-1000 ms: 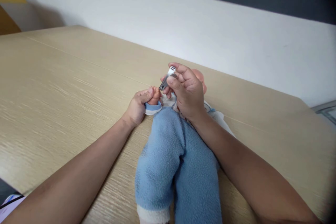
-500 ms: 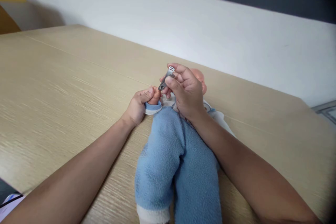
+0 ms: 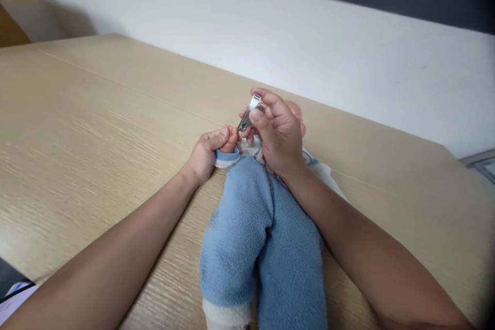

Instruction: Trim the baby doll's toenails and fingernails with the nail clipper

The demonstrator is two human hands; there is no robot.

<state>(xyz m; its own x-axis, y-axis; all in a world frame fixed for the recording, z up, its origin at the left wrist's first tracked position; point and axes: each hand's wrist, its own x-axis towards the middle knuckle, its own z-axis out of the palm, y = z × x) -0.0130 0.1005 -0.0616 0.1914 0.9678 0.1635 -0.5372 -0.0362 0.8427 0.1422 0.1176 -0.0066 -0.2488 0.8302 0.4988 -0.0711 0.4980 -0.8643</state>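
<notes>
"Holding what, the right hand (image 3: 279, 136)?"
"Nail clipper (image 3: 248, 114), grip clamped around it, near a doll (image 3: 247, 227) lying on the table (image 3: 116, 129)."
"Left hand (image 3: 204, 159)?"
"Clasping the doll's hand (image 3: 231, 142), at the clipper's tip."

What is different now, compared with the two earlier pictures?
The right hand has moved slightly right and up in the picture with the nail clipper it holds, a little away from the doll's hand. The whole view has also shifted slightly. Nothing was taken hold of or let go: the left hand still holds the doll's hand, and the doll lies on the table.
</notes>
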